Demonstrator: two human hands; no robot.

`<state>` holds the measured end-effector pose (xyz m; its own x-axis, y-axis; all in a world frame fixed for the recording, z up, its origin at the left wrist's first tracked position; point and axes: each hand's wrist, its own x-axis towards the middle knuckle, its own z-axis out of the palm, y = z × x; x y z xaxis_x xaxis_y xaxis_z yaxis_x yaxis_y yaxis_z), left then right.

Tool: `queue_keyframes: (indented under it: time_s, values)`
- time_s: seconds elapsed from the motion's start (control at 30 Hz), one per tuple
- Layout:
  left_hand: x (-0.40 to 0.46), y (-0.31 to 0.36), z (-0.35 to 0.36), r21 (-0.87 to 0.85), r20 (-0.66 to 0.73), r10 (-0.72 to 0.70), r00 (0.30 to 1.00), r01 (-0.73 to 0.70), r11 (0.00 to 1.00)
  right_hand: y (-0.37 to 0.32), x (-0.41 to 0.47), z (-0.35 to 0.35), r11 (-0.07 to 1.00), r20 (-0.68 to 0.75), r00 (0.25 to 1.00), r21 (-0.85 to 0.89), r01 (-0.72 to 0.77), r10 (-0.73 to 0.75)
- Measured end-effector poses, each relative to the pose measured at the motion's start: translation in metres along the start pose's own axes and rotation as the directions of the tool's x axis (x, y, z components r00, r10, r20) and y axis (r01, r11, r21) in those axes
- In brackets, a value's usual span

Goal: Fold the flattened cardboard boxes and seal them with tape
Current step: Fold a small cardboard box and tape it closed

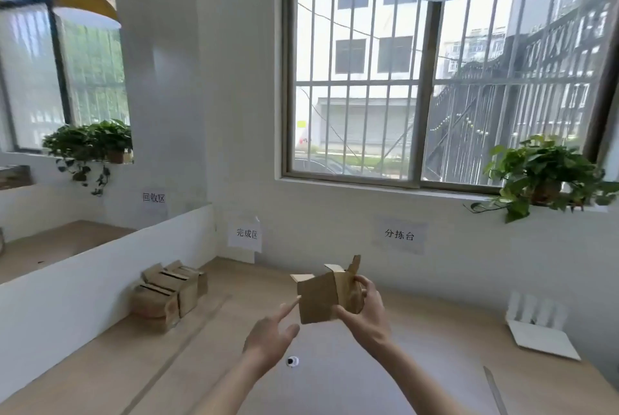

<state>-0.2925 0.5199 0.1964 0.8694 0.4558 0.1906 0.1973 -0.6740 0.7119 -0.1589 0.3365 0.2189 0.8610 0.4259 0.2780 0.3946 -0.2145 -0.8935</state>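
Observation:
A small brown cardboard box (320, 300), partly folded with its top flaps standing up, is held above the wooden table (418, 324). My right hand (365, 310) grips its right side, fingers curled round the edge. My left hand (273, 334) is just left of the box, fingers straight, its index fingertip touching the lower left side. A pile of several folded cardboard boxes (169, 292) lies at the table's left, against the white partition. No tape is visible.
A white router (536, 327) with antennas stands at the table's right. A small round hole (292, 361) is in the tabletop near me. Paper labels (246, 235) hang on the wall. Potted plants (542, 176) sit on the window sills. A white partition (100, 277) borders the left.

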Motion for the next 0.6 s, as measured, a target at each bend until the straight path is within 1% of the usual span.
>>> queue_keyframes:
  time_s: [0.07, 0.17, 0.3, 0.37, 0.47, 0.53, 0.6]
  values:
    - [-0.003, -0.039, -0.036, 0.068, 0.010, -0.041, 0.999, 0.040, 0.997, -0.014, 0.000, 0.037, 1.000, -0.008, 1.000, -0.010, -0.011, 0.011]
    - [-0.016, -0.089, -0.080, 0.169, 0.034, -0.059, 0.998, 0.052, 0.984, -0.028, -0.004, 0.095, 0.998, 0.002, 1.000, -0.052, -0.028, 0.029]
    - [-0.035, -0.153, -0.126, 0.216, 0.029, -0.127, 0.991, 0.118, 0.969, -0.043, -0.008, 0.173, 0.998, 0.040, 0.999, -0.053, -0.018, 0.020]
    - [-0.043, -0.186, -0.148, 0.255, 0.010, -0.154, 0.988, 0.146, 0.956, -0.046, -0.005, 0.212, 0.998, 0.080, 0.997, -0.056, -0.011, 0.016]
    - [-0.046, -0.239, -0.178, 0.294, -0.021, -0.234, 0.972, 0.230, 0.928, -0.044, 0.000, 0.271, 0.997, 0.151, 0.988, -0.072, 0.003, 0.008]
    - [-0.045, -0.273, -0.195, 0.311, -0.032, -0.299, 0.954, 0.294, 0.904, -0.040, 0.006, 0.309, 0.994, 0.199, 0.980, -0.109, 0.016, 0.006]
    - [-0.042, -0.304, -0.212, 0.338, -0.032, -0.335, 0.942, 0.326, 0.883, -0.035, 0.012, 0.347, 0.987, 0.229, 0.973, -0.155, 0.040, -0.004]
